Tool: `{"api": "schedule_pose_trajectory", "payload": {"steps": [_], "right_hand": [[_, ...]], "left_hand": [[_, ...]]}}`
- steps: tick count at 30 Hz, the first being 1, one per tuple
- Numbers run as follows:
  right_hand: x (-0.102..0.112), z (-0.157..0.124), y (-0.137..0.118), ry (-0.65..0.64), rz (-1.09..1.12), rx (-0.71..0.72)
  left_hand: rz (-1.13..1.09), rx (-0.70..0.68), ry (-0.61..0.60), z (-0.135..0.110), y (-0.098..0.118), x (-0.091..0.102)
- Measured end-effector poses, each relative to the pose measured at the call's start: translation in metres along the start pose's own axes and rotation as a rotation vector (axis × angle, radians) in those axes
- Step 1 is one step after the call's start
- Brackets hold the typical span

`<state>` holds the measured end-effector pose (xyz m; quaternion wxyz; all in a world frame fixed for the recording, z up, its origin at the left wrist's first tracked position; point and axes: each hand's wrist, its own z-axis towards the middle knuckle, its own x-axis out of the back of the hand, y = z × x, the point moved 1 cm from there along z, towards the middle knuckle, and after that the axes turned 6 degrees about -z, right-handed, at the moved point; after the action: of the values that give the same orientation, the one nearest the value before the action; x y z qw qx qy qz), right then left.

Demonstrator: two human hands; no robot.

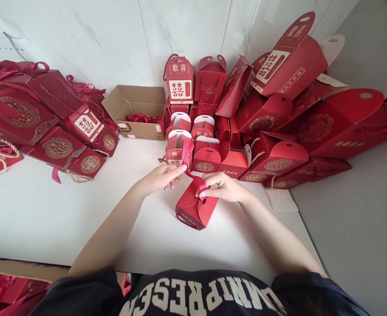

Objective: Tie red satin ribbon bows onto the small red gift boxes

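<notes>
A small red gift box point(189, 202) with rounded top flaps, a hole in the flap and a dark red cord on its near side rests on the white table. My left hand point(162, 177) pinches one end of a pinkish-red ribbon point(187, 151) between thumb and fingers, beyond and left of the box. Over the box top, my right hand point(222, 188) has its fingertips closed on the ribbon's other part, near the flaps. The ribbon runs between both hands. Whether it passes through the flap holes is hidden by the right fingers.
Rows of red boxes point(207, 153) stand just beyond my hands, with larger ones point(331, 123) piled at right. A cardboard box point(144, 131) holding red ribbons sits at back. Ribboned boxes point(57, 147) are stacked left on the white table point(130, 151). Another carton point(25, 267) lies low at left.
</notes>
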<state>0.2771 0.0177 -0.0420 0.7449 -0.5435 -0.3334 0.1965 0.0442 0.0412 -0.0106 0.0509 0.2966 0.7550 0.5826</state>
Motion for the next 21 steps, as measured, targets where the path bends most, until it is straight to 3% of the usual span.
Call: {"api": "schedule_pose_trajectory", "payload": {"steps": [2, 6, 10, 16, 21], "right_hand": [[-0.001, -0.001, 0.002, 0.007, 0.027, 0.011], [-0.002, -0.002, 0.004, 0.035, 0.028, 0.04], [-0.003, -0.004, 0.003, 0.054, 0.041, 0.044], [-0.003, -0.013, 0.0, 0.11, -0.045, 0.046], [-0.004, -0.015, -0.001, 0.176, 0.006, 0.08]], "left_hand": [[0.112, -0.141, 0.078, -0.011, -0.002, -0.009], [0.143, -0.386, -0.069, -0.02, -0.005, -0.032], [0.115, -0.527, -0.047, -0.014, -0.011, -0.044], [0.142, -0.537, 0.039, -0.009, -0.015, -0.05], [0.088, -0.518, -0.076, -0.01, -0.004, -0.056]]}}
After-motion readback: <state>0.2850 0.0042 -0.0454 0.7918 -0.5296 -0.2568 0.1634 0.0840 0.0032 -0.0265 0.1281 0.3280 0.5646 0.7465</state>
